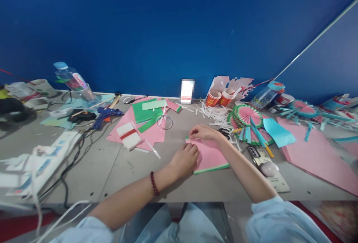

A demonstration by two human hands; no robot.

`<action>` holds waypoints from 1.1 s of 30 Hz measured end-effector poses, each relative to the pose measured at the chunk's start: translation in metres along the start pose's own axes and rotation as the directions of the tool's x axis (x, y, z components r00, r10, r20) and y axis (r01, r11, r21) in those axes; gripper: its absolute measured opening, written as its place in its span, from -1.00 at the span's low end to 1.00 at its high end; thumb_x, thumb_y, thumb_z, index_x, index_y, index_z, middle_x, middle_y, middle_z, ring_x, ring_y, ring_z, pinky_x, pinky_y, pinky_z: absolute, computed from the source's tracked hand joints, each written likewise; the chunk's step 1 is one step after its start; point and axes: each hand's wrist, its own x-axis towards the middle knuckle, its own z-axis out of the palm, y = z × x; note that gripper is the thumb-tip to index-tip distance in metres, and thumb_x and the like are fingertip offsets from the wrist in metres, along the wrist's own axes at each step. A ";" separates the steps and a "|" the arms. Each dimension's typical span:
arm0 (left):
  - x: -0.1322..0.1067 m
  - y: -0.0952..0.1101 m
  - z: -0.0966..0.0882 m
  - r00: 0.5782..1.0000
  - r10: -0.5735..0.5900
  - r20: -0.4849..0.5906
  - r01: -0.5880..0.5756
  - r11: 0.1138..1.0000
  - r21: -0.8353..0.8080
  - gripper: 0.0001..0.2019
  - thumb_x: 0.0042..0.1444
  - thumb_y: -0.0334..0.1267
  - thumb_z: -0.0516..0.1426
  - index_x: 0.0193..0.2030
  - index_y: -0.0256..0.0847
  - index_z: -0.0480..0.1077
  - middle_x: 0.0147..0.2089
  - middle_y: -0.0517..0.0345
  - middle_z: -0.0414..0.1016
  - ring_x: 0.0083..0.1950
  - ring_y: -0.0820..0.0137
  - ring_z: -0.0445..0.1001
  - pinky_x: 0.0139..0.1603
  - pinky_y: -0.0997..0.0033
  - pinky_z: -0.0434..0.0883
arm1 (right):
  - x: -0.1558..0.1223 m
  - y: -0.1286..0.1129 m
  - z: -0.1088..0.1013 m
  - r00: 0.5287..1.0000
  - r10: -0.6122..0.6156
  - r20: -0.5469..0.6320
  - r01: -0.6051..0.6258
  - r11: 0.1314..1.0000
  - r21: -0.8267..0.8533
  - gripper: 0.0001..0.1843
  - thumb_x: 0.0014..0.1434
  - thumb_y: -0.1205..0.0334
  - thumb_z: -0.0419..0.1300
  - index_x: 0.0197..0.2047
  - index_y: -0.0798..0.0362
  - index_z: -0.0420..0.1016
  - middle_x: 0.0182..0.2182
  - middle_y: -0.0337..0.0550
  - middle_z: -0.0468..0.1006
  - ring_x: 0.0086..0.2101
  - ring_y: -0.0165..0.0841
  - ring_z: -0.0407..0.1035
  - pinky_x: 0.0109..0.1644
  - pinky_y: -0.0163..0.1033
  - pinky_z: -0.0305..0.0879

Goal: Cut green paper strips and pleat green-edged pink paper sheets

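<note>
A pink sheet of paper [212, 156] with green strips along its near and far edges lies on the table in front of me. Curled over the sheet's left edge is my left hand [187, 160], closed with its fingers pressed on the paper. My right hand [203, 132] is bent at the wrist and pinches the far left corner of the sheet, where a bit of green shows. Its fingertips are partly hidden. Just beyond the right wrist lie dark-handled scissors [224, 133], partly covered by the arm.
Pink and green fan rosettes [247, 116], white paper shreds [214, 114] and red cups [213, 98] stand right. A phone [187, 91] leans on the wall; another phone [275, 179] lies right. Left are a blue glue gun [104, 116], a power strip [52, 161] and green paper [142, 112].
</note>
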 end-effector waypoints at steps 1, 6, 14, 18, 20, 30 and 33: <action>0.000 0.000 0.000 1.000 0.001 0.001 -0.001 1.000 -0.001 -0.74 0.23 -0.26 0.01 -0.01 -0.34 0.31 -0.05 -0.07 0.36 -0.03 0.20 0.30 -0.05 0.21 0.28 | 0.000 0.000 0.000 1.000 0.006 0.004 -0.006 1.000 -0.003 -0.75 -0.05 0.16 0.19 -0.37 0.15 0.57 -0.57 -0.25 0.45 -0.56 -0.48 0.24 -0.55 -0.41 0.07; 0.000 0.000 0.001 1.000 -0.006 -0.006 0.006 1.000 -0.012 -0.75 0.25 -0.24 -0.02 -0.02 -0.32 0.32 -0.05 -0.08 0.36 -0.03 0.20 0.30 -0.06 0.22 0.28 | 0.005 0.002 -0.002 0.996 0.040 0.082 -0.041 0.999 0.012 -0.76 -0.03 0.13 0.17 -0.40 0.14 0.51 -0.62 -0.30 0.36 -0.59 -0.49 0.21 -0.57 -0.41 0.08; 0.000 0.001 0.002 1.000 -0.007 -0.005 0.007 1.000 -0.005 -0.73 0.24 -0.24 -0.01 0.01 -0.33 0.31 -0.04 -0.08 0.36 -0.03 0.19 0.31 -0.07 0.20 0.29 | 0.006 -0.007 -0.001 0.985 0.159 0.065 -0.158 0.987 -0.025 -0.81 -0.09 0.22 0.18 -0.38 0.10 0.53 -0.59 -0.27 0.42 -0.58 -0.48 0.24 -0.56 -0.42 0.11; 0.000 0.000 0.000 1.000 -0.002 -0.005 0.002 1.000 -0.006 -0.73 0.23 -0.26 0.00 0.00 -0.33 0.31 -0.04 -0.08 0.36 -0.02 0.19 0.30 -0.07 0.22 0.28 | 0.004 -0.015 0.004 0.982 0.187 0.011 -0.185 0.980 -0.077 -0.79 -0.12 0.29 0.15 -0.38 0.11 0.56 -0.60 -0.26 0.41 -0.60 -0.49 0.19 -0.57 -0.41 0.08; 0.000 0.001 -0.001 1.000 0.001 0.005 -0.001 1.000 -0.011 -0.73 0.22 -0.28 0.00 0.01 -0.33 0.31 -0.03 -0.11 0.36 -0.02 0.19 0.30 -0.06 0.20 0.28 | 0.004 -0.017 0.005 0.979 0.203 -0.006 -0.202 0.974 -0.099 -0.79 -0.13 0.30 0.15 -0.39 0.11 0.56 -0.61 -0.27 0.40 -0.60 -0.49 0.18 -0.56 -0.39 0.07; -0.001 0.000 0.000 1.000 0.001 0.014 -0.001 1.000 -0.012 -0.72 0.22 -0.29 -0.02 0.03 -0.30 0.30 -0.01 -0.13 0.35 -0.01 0.18 0.29 -0.04 0.17 0.28 | 0.007 -0.016 0.008 0.979 0.201 -0.036 -0.204 0.968 -0.144 -0.85 -0.15 0.28 0.12 -0.49 0.11 0.50 -0.72 -0.32 0.25 -0.67 -0.50 0.09 -0.60 -0.37 0.00; -0.001 0.000 0.001 1.000 0.004 0.013 -0.004 1.000 -0.002 -0.71 0.22 -0.30 -0.02 0.04 -0.32 0.29 -0.03 -0.13 0.36 -0.02 0.18 0.29 -0.05 0.18 0.28 | 0.006 -0.016 0.008 0.977 0.210 -0.042 -0.213 0.967 -0.140 -0.87 -0.15 0.26 0.12 -0.53 0.11 0.47 -0.73 -0.32 0.24 -0.69 -0.50 0.09 -0.62 -0.37 0.00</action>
